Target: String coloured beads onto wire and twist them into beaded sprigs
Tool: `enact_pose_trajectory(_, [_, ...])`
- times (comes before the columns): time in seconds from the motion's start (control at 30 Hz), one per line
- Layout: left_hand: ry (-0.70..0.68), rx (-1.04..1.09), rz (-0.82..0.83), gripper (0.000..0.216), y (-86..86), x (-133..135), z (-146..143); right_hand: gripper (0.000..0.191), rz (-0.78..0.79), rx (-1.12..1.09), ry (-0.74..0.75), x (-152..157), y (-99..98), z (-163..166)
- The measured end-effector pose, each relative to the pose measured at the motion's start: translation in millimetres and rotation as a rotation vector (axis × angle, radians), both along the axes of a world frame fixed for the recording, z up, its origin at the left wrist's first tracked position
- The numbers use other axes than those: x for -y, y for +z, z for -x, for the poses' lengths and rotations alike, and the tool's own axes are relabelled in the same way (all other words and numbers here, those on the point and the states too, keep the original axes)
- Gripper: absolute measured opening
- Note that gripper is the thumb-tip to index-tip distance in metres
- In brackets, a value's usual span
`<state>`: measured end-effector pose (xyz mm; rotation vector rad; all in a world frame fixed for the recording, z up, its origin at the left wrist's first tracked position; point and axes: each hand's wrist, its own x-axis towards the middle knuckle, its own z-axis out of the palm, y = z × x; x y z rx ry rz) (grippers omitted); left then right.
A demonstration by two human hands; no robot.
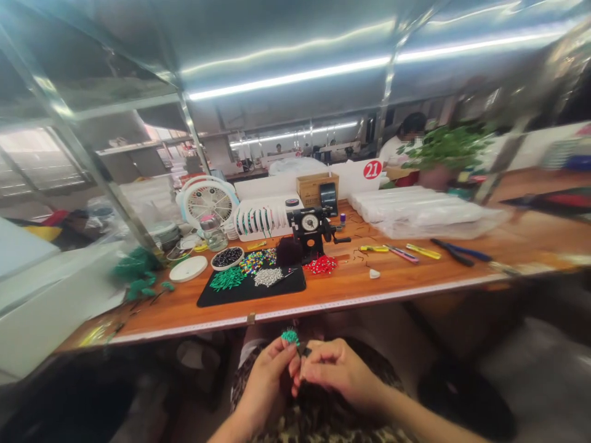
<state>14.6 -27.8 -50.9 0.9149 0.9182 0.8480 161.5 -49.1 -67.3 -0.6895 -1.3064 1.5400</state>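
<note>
Both of my hands are close together over my lap, just below the table's front edge. My left hand (pixel 272 372) pinches a small cluster of green beads (pixel 290 336), which shows above its thumb and fingertips. Beside it, my right hand (pixel 335 369) has its fingers closed near the base of the cluster. A small dark piece shows at its fingertips, too small to name. On the table ahead, a black mat (pixel 249 295) bears green tube-like pieces (pixel 228 278), white beads (pixel 268 277) and multicoloured beads (pixel 253 263).
A hand-cranked black machine (pixel 310 227) stands behind the mat, near red beads (pixel 322 265). A dish of black beads (pixel 228 258), a white lid (pixel 188 269) and a fan (pixel 210 206) are leftward. Yellow cutters (pixel 423 251), pliers (pixel 455 251) and plastic-wrapped stacks (pixel 425 209) lie rightward. Another person sits beyond.
</note>
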Motion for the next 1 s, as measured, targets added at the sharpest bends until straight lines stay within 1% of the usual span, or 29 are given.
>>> enact_pose_trajectory(0.1, [0.0,-0.003,-0.012,0.039,0.1,0.1,-0.2,0.021,0.02,0.001,0.001,-0.8,1.7,1.0])
enact_pose_trajectory(0.3, [0.031,-0.024,-0.031,0.039,4.3,0.4,-1.8,0.016,-0.015,0.007,0.002,-1.3,4.7,1.4])
enact_pose_trajectory(0.5, [0.03,-0.032,-0.048,0.037,6.9,1.6,-3.0,0.018,-0.034,0.035,-0.021,-3.7,0.1,0.8])
enact_pose_trajectory(0.6, [0.056,-0.101,-0.105,0.034,5.3,3.0,-1.2,0.018,0.016,0.066,-0.104,-5.1,-2.8,3.1])
enact_pose_trajectory(0.67, [0.07,-0.157,-0.174,0.03,2.8,3.4,0.7,0.02,0.047,0.071,-0.179,-5.5,-2.6,5.3])
enact_pose_trajectory(0.8, [0.063,-0.222,-0.3,0.028,-2.3,2.5,2.9,0.024,0.017,0.124,-0.289,-5.7,2.2,7.7])
enact_pose_trajectory(0.9, [0.045,-0.272,-0.307,0.028,-3.4,2.2,2.1,0.026,-0.009,0.19,-0.328,-5.5,4.8,7.6])
enact_pose_trajectory(1.0, [0.002,-0.26,-0.267,0.027,-4.4,3.1,1.4,0.028,0.023,0.19,-0.312,-5.0,2.4,8.0])
